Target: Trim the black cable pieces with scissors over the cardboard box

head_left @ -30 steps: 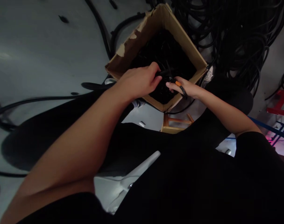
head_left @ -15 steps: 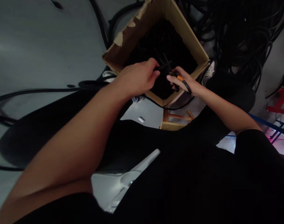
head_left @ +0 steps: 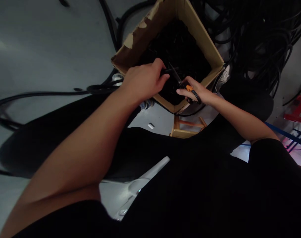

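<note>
My left hand (head_left: 144, 81) is closed round a thin black piece (head_left: 166, 70), cable or tubing, held over an open cardboard box (head_left: 207, 43). My right hand (head_left: 196, 92) grips small scissors (head_left: 187, 88) with an orange and black handle; their dark blades point up-left toward the piece held by the left hand. The box is full of dark black bits that I cannot make out singly. Both hands hover at the box's near corner.
A big tangle of black cables (head_left: 254, 36) lies right of the box. Thick black cables (head_left: 41, 96) run across the grey floor at left. A small wooden stool (head_left: 186, 129) stands under the box's near corner. A red frame (head_left: 297, 112) sits at the far right.
The scissors' blades have swung up toward the piece in my left hand. Both hands have shifted slightly over the box's near corner.
</note>
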A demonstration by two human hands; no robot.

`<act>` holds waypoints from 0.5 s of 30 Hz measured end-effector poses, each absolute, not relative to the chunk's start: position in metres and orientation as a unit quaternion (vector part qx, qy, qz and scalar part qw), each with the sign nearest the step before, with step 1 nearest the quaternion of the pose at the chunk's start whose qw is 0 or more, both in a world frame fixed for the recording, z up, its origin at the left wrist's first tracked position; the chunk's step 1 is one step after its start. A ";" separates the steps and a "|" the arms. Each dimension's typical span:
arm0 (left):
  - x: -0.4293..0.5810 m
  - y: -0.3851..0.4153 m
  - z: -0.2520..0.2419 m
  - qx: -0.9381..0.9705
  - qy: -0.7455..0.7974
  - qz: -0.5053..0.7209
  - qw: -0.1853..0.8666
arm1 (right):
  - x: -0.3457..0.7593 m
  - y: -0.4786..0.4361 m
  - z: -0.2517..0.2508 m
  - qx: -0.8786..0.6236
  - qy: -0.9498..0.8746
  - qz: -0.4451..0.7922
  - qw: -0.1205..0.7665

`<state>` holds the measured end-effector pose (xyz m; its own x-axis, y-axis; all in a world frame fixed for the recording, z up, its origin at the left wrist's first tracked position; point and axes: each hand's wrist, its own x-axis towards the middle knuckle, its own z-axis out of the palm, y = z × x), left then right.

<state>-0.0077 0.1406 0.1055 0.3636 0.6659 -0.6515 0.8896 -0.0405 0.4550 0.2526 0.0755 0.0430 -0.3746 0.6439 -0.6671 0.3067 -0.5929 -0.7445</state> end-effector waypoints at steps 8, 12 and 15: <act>0.004 0.144 0.126 0.706 0.560 -0.166 0.401 | 0.248 0.080 0.064 -0.552 -0.359 0.743 0.120; 0.005 0.142 0.127 0.700 0.550 -0.157 0.428 | 0.246 0.078 0.075 -0.554 -0.352 0.746 0.112; 0.005 0.140 0.126 0.690 0.547 -0.152 0.449 | 0.246 0.077 0.075 -0.554 -0.364 0.739 0.115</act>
